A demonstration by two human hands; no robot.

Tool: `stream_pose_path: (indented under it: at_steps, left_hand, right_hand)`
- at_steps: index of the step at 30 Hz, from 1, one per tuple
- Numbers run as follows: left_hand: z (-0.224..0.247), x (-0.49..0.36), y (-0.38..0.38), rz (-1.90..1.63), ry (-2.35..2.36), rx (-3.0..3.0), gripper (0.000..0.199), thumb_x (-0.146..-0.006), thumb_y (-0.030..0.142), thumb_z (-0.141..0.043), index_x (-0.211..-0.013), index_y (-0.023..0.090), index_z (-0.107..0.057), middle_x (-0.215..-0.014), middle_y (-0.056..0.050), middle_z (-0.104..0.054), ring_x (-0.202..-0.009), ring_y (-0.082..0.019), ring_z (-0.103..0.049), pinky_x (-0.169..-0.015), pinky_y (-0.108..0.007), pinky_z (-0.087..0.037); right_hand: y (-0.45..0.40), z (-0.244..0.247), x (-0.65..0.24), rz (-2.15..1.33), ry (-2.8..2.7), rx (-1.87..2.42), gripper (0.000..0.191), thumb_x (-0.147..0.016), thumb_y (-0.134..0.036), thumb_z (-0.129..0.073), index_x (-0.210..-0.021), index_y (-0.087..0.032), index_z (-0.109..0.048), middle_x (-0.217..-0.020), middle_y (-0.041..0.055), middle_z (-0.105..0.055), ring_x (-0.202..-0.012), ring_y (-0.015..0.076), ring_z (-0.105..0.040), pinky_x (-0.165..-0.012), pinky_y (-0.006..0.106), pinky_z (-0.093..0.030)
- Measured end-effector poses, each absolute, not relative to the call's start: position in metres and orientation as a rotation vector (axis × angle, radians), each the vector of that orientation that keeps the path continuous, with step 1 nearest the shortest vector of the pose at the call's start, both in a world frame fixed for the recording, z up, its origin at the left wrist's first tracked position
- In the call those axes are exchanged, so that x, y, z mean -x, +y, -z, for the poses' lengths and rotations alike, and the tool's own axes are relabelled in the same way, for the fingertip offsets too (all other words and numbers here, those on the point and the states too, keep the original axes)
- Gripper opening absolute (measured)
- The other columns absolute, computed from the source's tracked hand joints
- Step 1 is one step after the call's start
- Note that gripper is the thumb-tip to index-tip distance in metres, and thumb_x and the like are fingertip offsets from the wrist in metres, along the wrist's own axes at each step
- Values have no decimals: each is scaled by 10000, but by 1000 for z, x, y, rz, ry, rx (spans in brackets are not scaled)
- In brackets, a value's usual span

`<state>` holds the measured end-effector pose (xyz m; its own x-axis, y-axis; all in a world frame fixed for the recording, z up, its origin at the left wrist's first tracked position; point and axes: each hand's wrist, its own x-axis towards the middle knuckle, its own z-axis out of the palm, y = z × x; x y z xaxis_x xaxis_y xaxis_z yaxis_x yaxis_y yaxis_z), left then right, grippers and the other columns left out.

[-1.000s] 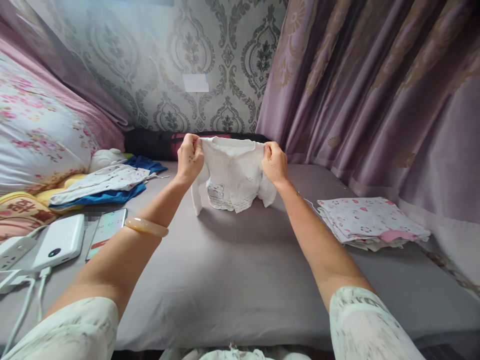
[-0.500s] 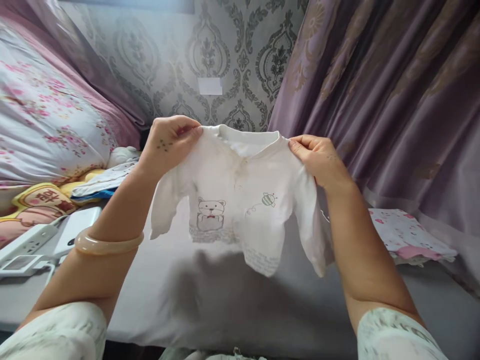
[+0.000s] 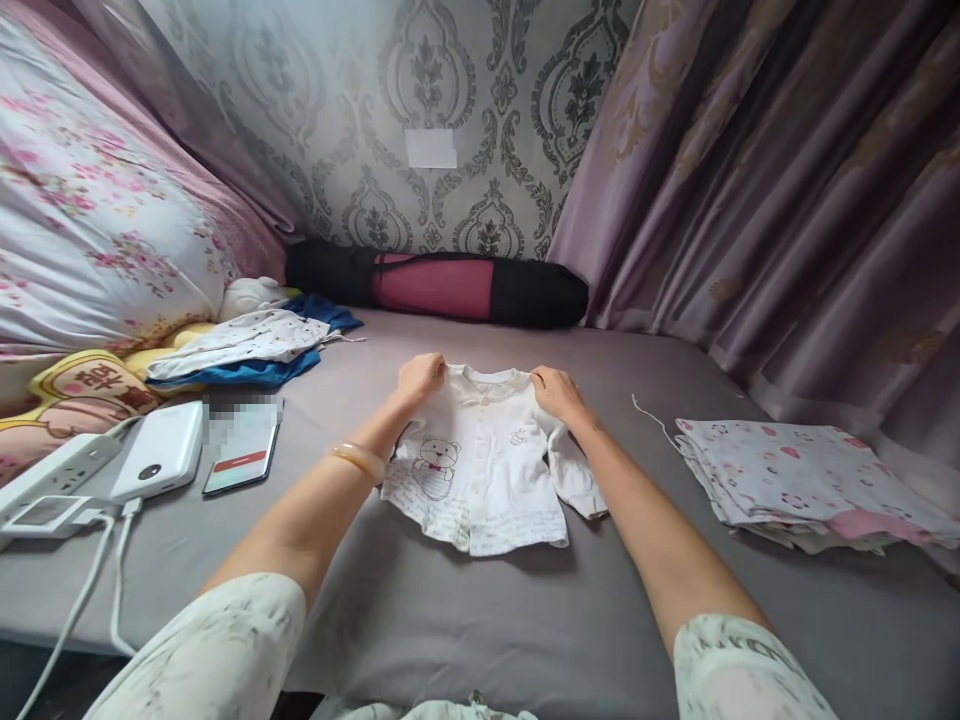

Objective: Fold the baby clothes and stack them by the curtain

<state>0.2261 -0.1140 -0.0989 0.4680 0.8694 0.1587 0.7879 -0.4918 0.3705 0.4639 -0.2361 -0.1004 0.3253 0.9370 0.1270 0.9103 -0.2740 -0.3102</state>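
A small white shirt (image 3: 495, 460) with a bear print and a bee print lies front up on the grey sheet (image 3: 480, 630). Its hem points toward me and its collar is at the far side. My left hand (image 3: 422, 380) is closed on the shirt's left shoulder, a bangle on the wrist. At the other shoulder, my right hand (image 3: 557, 392) pinches the fabric. The sleeve on the right lies bent beneath my right forearm; the one on the left is mostly hidden by my left arm.
Folded printed cloths (image 3: 795, 475) lie at right. On the left are a phone (image 3: 244, 445), a white power bank (image 3: 159, 450), a power strip (image 3: 64, 475) and a blue and white clothes pile (image 3: 247, 345). A black and red roll (image 3: 435, 285) lies along the wall.
Both hands have lowered the shirt from the air onto the sheet, keeping hold of its shoulders. The roll and phone now show.
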Motion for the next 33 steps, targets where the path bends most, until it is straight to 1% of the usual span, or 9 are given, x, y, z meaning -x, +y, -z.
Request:
stream_pose_path:
  at_steps: [4, 8, 12, 22, 27, 33]
  left_hand:
    - [117, -234, -114, -329, 1513, -2604, 299, -968, 253, -338, -1083, 190, -608, -1116, -122, -669, -1010, -247, -633, -760, -295, -458]
    - [132, -233, -105, -252, 1470, -2689, 318, -989, 261, -294, -1138, 181, -563, -1093, -136, -653, -954, -241, -644, -725, -293, -456]
    - [141, -230, -92, -201, 1419, -2733, 317, -999, 272, -280, -1150, 196, -548, -1069, -125, -648, -939, -229, -644, -723, -289, -450]
    - [139, -236, -58, -213, 1329, -2771, 344, -1012, 329, -260, -1142, 205, -554, -1101, -122, -640, -949, -237, -642, -728, -303, -442]
    - [141, -246, -43, -219, 1320, -2765, 350, -1013, 335, -261, -1141, 209, -561, -1107, -119, -640, -958, -233, -640, -739, -300, -443]
    - [137, -263, -27, -233, 1380, -2739, 337, -1006, 313, -282, -1147, 210, -569, -1132, -116, -635, -1002, -236, -628, -769, -301, -452]
  right_hand:
    - [-234, 111, -462, -65, -1739, 2327, 354, -1000, -304, -315, -1131, -231, -636, -1202, 105, -661, -1057, 253, -622, -801, 318, -431]
    - [-229, 118, -463, -61, -1818, 2368, 358, -1015, -321, -289, -1157, -231, -605, -1213, 111, -642, -1046, 256, -620, -814, 331, -423]
    - [-221, 124, -467, -71, -1868, 2370, 368, -1023, -322, -269, -1175, -223, -590, -1217, 122, -631, -1046, 263, -615, -831, 340, -418]
    - [-193, 131, -488, -38, -1934, 2338, 380, -1027, -334, -262, -1187, -226, -588, -1209, 120, -631, -1020, 269, -624, -835, 361, -425]
    - [-179, 133, -499, -46, -1937, 2348, 395, -1029, -329, -250, -1213, -223, -583, -1220, 123, -622, -1033, 270, -618, -852, 374, -428]
    - [-162, 130, -511, -52, -1929, 2395, 385, -1035, -335, -252, -1193, -222, -585, -1221, 118, -626, -1049, 257, -616, -860, 369, -418]
